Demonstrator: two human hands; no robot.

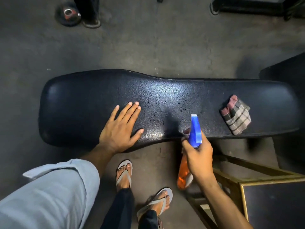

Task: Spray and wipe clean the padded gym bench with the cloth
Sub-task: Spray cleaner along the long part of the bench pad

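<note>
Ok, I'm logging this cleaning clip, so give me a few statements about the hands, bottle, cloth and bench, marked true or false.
1. The right hand holds the spray bottle, nozzle toward the bench. True.
2. The left hand is wiping with the cloth. False: it lies flat and bare on the pad.
3. Droplets dot the pad's middle. True.
4. The cloth lies on the floor. False: it sits on the bench, right of the bottle.
</note>
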